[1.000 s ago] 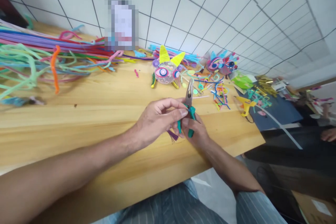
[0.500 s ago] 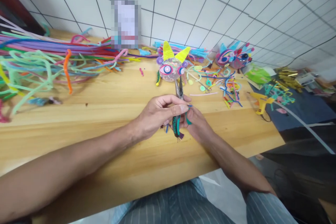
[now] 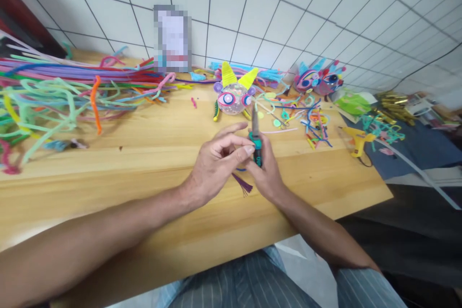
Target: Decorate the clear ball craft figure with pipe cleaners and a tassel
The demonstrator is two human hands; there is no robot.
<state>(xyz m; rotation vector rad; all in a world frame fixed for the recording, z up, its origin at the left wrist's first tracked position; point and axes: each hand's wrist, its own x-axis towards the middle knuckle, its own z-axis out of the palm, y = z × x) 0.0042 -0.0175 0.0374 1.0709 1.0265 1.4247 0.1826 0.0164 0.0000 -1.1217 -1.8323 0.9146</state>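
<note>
My right hand [image 3: 269, 168] is wrapped round long-nose pliers [image 3: 257, 151] with green and black handles, their tip pointing away from me. Beside the handles, my left hand [image 3: 218, 161] has thumb and forefinger pinched together; whatever is between them is too small to make out. Under the hands a purple bundle of pipe cleaners [image 3: 242, 184] with bare wire ends lies on the table, near a short blue piece [image 3: 240, 169]. Beyond the plier tip sits a clear, round figure [image 3: 233, 98] with yellow horns and pink-and-blue ringed eyes.
Long coloured pipe cleaners [image 3: 65, 86] are heaped at the left. A phone-like blurred panel [image 3: 173, 38] leans on the tiled wall. Scraps [image 3: 317, 122] and two more figures [image 3: 317, 77] are at the right back, with a yellow glue gun [image 3: 357, 139] at the table's right edge.
The pliers have swung from lying across both hands into my right hand's grip, a little to the right. My left fingers have come off them, and the purple bundle shows more.
</note>
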